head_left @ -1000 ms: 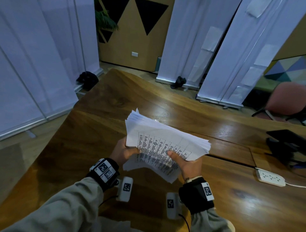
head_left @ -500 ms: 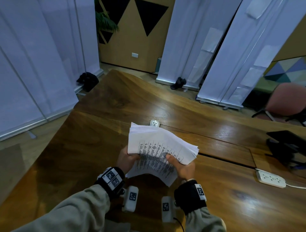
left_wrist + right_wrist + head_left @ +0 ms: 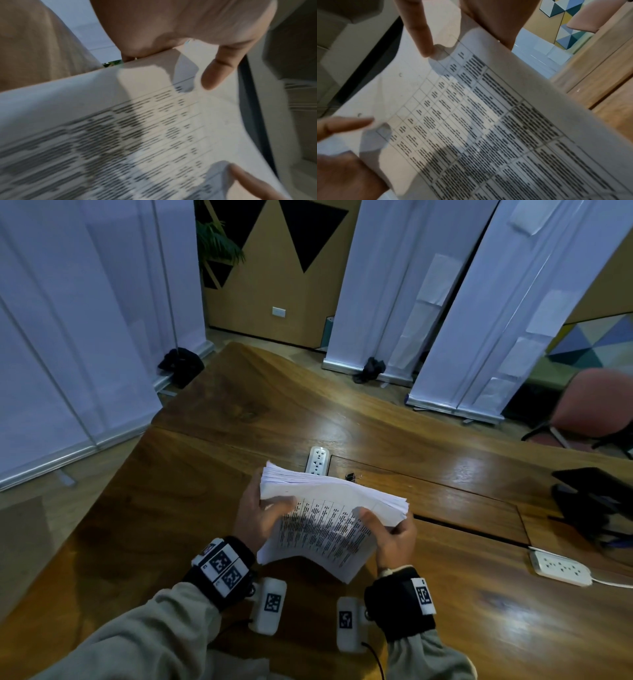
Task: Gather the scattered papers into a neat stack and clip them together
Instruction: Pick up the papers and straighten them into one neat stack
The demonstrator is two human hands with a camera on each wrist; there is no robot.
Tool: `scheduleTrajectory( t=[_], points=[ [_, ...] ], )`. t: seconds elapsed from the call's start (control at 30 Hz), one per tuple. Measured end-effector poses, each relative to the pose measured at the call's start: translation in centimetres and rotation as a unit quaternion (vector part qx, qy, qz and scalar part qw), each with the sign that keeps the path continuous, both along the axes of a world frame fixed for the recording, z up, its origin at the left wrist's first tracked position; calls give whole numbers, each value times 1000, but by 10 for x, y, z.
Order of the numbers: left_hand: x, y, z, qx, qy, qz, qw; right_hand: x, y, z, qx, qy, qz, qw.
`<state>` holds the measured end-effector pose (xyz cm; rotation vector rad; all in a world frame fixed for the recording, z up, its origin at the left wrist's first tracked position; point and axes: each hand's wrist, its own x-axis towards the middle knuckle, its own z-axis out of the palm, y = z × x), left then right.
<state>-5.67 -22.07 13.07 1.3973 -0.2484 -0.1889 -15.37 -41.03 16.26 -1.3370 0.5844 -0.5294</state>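
Papers (image 3: pixel 329 518) held up at lower centre of the head view, above the wooden table (image 3: pixel 479 611) — a thick, slightly fanned stack, top sheet printed with a table whose text stays too blurred to read in any view. Left hand (image 3: pixel 260 522) clasped on the stack's left edge, thumb across the top sheet, fingers hidden behind the pile. Right hand (image 3: pixel 394 539) gripping the lower right edge, thumb on top, fingers likewise hidden underneath. Underside of the stack concealed throughout; in both wrist views, sheets cropped by the frame edges, only thumb tips pressing on the print. Small black binder clip (image 3: pixel 350 476) just beyond the stack's far edge, partly hidden by it, beside a white power strip (image 3: pixel 318 461) whose near end sits behind the papers. Second power strip (image 3: pixel 561 568) at right, well apart — cable cut off by the frame. Dark object (image 3: pixel 596 505) at the right edge, indistinct. Bare wood open to the left and to the lower right of the hands.
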Motion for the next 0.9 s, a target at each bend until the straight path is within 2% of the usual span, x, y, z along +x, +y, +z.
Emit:
scheduleTrajectory(
  t=[0.1,0.27,0.37,0.53,0.67,0.9],
  points=[
    [-8,-7,31,-51,-26,37,998,1,3,6,5,-25,3,1000],
    [-12,-23,46,10,-20,138,990,4,12,8,-4,-30,-10,1000],
    [-9,-26,45,14,3,137,990,6,14,13,-24,-10,-43,999],
    [-11,-23,45,24,14,146,989,7,20,27,27,13,-112,993],
    [-8,-23,46,36,2,154,987,6,19,30,15,5,-100,995],
    [-4,-22,47,31,5,141,989,8,17,24,-65,-14,-106,992]
  ],
)
